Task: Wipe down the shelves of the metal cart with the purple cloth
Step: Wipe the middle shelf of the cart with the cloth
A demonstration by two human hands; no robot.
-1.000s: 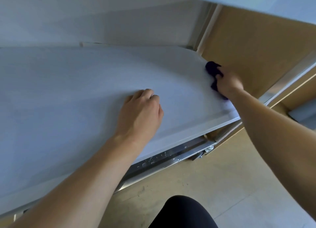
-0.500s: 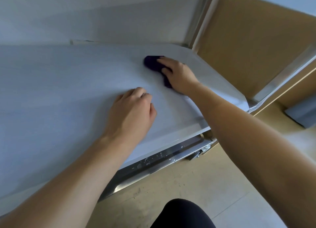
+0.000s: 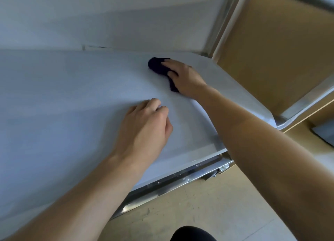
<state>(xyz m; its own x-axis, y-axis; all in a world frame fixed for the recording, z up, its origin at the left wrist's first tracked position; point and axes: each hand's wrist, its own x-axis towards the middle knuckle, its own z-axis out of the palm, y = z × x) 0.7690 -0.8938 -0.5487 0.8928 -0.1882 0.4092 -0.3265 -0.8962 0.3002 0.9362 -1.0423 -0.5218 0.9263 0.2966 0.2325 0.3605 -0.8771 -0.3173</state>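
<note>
A wide pale grey shelf of the metal cart (image 3: pixel 63 99) fills most of the head view. The dark purple cloth (image 3: pixel 158 66) lies bunched on the shelf toward its far right part. My right hand (image 3: pixel 184 78) presses flat on the cloth and covers its near half. My left hand (image 3: pixel 146 127) rests on the shelf nearer to me, fingers curled under, holding nothing. The two hands are a short gap apart.
A lower metal shelf edge (image 3: pixel 171 184) sticks out under the top shelf. A tan wooden panel (image 3: pixel 271 47) and a metal upright (image 3: pixel 222 22) stand to the right. Pale floor (image 3: pixel 207 213) lies below, with a dark knee (image 3: pixel 193 234) at the bottom edge.
My right hand has slid the cloth from the shelf's right edge leftward toward the back middle. Since half a second ago it has barely moved. My left hand has stayed put.
</note>
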